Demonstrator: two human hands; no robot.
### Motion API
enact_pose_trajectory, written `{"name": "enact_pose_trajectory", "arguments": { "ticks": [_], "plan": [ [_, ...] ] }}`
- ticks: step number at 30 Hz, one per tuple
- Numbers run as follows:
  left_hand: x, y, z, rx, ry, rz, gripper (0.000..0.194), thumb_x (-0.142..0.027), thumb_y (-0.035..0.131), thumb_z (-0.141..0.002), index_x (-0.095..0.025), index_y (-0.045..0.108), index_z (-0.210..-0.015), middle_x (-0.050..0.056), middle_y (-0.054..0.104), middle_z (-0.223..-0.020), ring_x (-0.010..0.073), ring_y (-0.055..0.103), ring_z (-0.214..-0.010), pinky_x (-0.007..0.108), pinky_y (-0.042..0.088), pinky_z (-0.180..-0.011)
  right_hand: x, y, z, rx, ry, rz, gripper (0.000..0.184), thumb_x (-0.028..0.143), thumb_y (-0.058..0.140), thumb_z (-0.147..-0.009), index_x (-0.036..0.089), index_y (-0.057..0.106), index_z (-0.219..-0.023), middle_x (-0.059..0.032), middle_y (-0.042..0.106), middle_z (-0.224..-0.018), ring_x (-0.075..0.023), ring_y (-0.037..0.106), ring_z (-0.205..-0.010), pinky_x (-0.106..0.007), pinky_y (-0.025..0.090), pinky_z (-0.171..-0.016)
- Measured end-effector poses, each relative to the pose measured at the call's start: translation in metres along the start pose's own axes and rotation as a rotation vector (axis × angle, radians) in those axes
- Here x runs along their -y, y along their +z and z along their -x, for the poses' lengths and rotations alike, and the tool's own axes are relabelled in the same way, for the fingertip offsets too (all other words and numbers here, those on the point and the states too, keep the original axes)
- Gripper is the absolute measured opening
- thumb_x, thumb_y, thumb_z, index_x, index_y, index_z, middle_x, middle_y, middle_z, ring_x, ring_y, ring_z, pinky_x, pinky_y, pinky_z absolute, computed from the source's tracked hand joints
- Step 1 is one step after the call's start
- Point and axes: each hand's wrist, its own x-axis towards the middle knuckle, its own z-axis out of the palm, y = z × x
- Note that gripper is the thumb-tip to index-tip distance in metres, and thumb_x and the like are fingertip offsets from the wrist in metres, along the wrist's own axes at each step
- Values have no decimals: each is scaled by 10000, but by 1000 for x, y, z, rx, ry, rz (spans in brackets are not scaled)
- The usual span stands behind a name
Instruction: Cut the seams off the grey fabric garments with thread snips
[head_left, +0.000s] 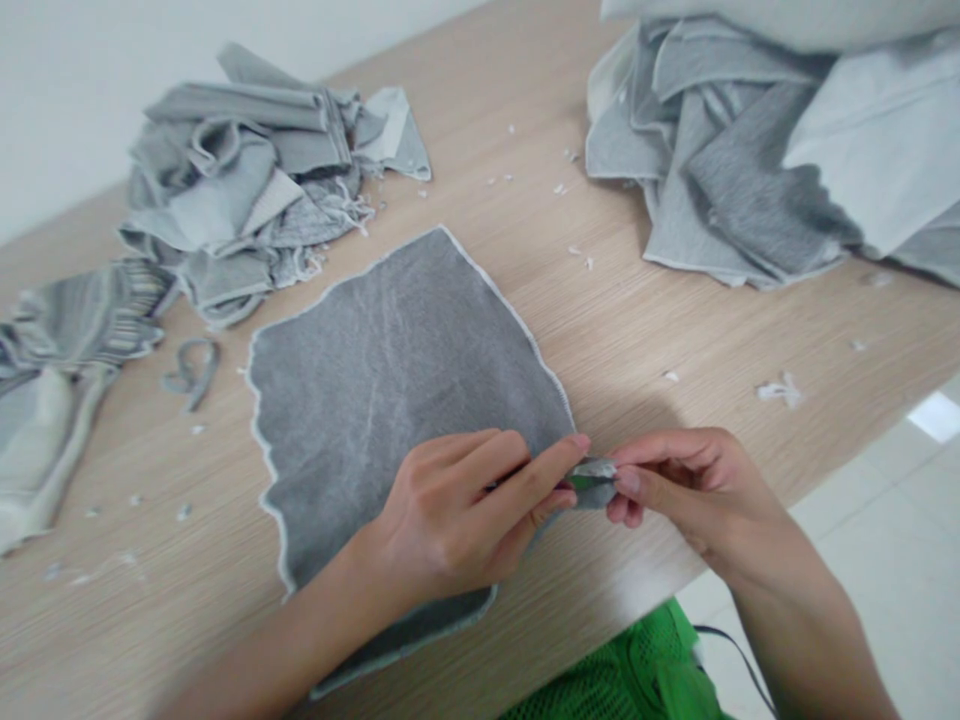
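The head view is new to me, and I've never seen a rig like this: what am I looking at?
There is no robot here. One camera, worn on a person's head, looks forward and down at their bare hands; that is the only picture. On the wooden table a gray cloth with a pale stitched edge lies spread out. The left hand reaches across it, and with the right hand pinches cloth at its right side. Farther back are two heaps of mostly gray cloth, one left, one right. Striped cloth lies at far left; thread scraps are scattered around.
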Motion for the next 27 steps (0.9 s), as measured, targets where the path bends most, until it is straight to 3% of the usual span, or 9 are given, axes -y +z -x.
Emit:
{"name": "enact_pose_trajectory", "arguments": {
  "ticks": [14,27],
  "plan": [
    [-1,-2,-2,32,65,-63,252,-207,649,-979,-138,655,-1222,-50,589,-667,91,526,-549,246,416,-512,3,3,2,-51,32,-6,85,260,839,-805,200,826,-865,-40,775,-686,-119,732,-599,-151,601,-573],
    [-2,-3,-1,83,13,-12,263,-259,603,-1013,-118,662,-1228,-34,547,-703,89,531,-601,218,426,-546,7,2,2,-51,45,39,81,298,822,-825,229,822,-867,-25,768,-688,-122,722,-616,-184,601,-604]
  ]
}}
